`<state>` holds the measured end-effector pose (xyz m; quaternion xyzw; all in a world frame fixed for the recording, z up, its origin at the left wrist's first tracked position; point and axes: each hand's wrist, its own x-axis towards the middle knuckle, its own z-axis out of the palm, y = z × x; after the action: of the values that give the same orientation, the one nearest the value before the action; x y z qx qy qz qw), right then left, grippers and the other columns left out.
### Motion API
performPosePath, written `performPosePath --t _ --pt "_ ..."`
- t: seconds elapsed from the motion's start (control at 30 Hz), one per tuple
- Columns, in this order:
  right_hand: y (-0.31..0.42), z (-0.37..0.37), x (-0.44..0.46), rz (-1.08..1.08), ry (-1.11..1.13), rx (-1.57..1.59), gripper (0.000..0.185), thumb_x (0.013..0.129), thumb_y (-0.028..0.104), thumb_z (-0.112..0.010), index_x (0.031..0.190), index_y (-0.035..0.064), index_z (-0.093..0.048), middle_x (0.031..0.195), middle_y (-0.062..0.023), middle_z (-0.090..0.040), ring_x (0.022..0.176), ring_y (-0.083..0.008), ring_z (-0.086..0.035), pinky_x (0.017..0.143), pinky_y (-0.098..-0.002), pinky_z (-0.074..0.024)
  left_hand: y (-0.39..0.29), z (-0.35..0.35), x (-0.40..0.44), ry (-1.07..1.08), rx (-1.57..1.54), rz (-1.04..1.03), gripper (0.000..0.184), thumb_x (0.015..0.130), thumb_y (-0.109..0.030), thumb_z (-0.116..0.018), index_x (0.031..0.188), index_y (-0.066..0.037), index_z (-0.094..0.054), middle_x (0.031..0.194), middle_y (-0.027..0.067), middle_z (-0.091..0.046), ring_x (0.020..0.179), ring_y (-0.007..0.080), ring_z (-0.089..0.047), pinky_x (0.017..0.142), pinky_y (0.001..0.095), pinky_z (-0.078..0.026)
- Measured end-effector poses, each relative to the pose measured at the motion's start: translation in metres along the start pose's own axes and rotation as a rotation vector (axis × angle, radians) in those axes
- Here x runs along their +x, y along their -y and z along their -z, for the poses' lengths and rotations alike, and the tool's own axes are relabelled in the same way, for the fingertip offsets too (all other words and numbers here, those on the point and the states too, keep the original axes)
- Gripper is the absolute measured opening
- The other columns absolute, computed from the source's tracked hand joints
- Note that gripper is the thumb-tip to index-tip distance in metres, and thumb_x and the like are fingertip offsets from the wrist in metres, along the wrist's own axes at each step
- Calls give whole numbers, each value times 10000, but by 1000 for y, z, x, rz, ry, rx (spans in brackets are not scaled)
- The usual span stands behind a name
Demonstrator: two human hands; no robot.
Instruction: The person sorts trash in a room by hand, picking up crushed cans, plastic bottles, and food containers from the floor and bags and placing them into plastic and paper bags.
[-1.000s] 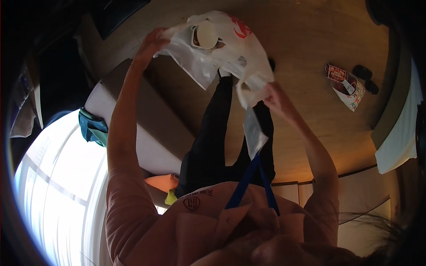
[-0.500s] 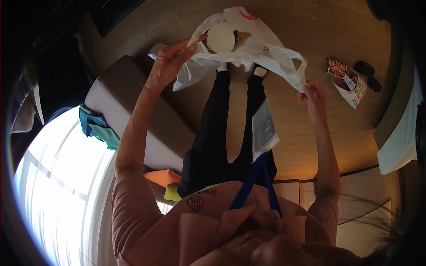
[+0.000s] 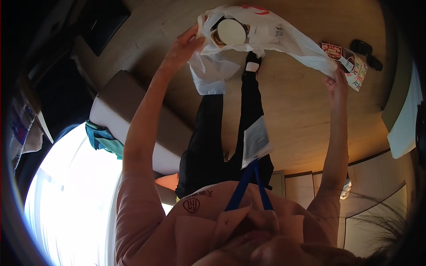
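A white plastic bag (image 3: 293,41) with red print is stretched between my two hands at the top of the view. My left hand (image 3: 188,44) pinches its left edge. The right edge is gathered in the closed fingers of my right hand (image 3: 336,82). Inside the bag's opening sits a container with a round whitish lid (image 3: 232,32), with something brownish beside it. A second, clearer plastic bag (image 3: 208,75) hangs below my left hand; what holds it is hidden.
A patterned paper bag (image 3: 358,76) and dark slippers (image 3: 367,55) lie on the wooden floor to the right. On the left stands a grey bench or sofa (image 3: 128,95) with teal cloth (image 3: 103,138). A badge (image 3: 256,141) hangs from my neck.
The bag's opening has been drawn wider. My right hand has moved right and up with its edge, and my left hand has shifted right. The round lid now shows more fully.
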<state>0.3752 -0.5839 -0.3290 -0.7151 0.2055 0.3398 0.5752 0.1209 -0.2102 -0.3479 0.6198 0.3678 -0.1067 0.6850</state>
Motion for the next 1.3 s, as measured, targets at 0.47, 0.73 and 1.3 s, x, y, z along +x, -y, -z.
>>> performPosePath --t 0.47,0.73,1.3 --pt "54 -21 70 619 -38 -1291 334 821 268 -579 1067 44 -555 841 -125 -600 830 -278 -590 698 -364 -448 -39 -28 4 70 26 -114 491 856 -77 -539 1326 -58 -398 1149 61 -561 989 105 -513 872 233 -403" --pt "-46 -185 35 785 785 -1160 244 815 73 -485 1052 61 -541 992 -128 -572 961 -290 -558 809 -383 -454 -40 -35 12 98 36 -91 484 857 -47 -509 1328 -53 -394 1135 49 -571 983 91 -519 852 218 -408" --pt "-115 -165 211 639 422 -1477 447 784 378 -536 1090 53 -555 1063 -173 -590 923 -332 -579 829 -362 -440 -20 12 2 -121 56 -272 464 831 2 -523 1282 -93 -471 1147 29 -568 857 79 -541 786 241 -444"
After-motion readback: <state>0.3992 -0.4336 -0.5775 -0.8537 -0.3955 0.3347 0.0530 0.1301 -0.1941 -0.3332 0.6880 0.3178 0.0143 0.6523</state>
